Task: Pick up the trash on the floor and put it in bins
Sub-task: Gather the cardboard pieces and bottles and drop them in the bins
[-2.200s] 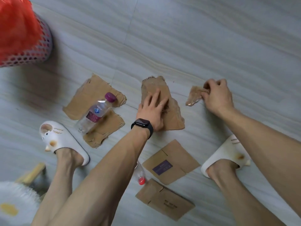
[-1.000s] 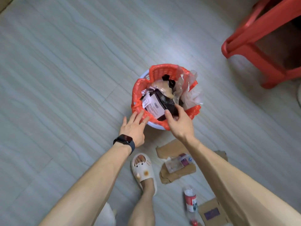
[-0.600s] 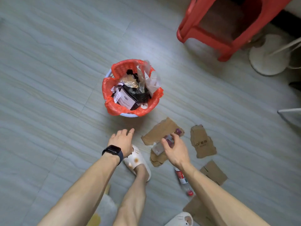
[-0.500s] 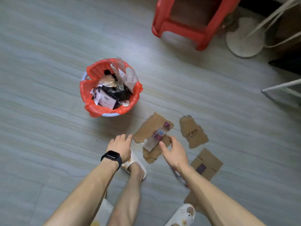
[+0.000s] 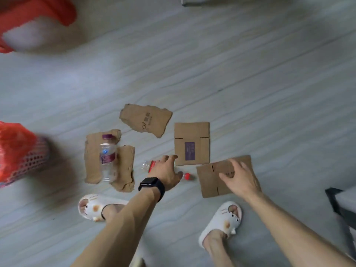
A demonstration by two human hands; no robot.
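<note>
Trash lies spread on the grey striped floor [image 5: 250, 74] — brown cardboard and two plastic bottles. The left hand [image 5: 165, 170], with a black watch [image 5: 152, 186] on its wrist, reaches over the small clear bottle with a red cap [image 5: 147, 165]. Its fingers are nearly straight, and I cannot tell if they touch it. The right hand [image 5: 240, 178] is over the flat brown cardboard piece with slits [image 5: 209, 182], fingers spread wide, holding nothing. Just beside lies the square cardboard piece with a purple label [image 5: 191, 143], and near that the torn cardboard piece with dark print [image 5: 146, 121]. To the left, the big clear bottle with a purple cap [image 5: 107, 157] rests on two torn brown scraps [image 5: 125, 168]. The mesh bin with a red bag [image 5: 19, 157] stands at the left edge — blurry. Two white slippers [image 5: 92, 208] are on the feet.
</note>
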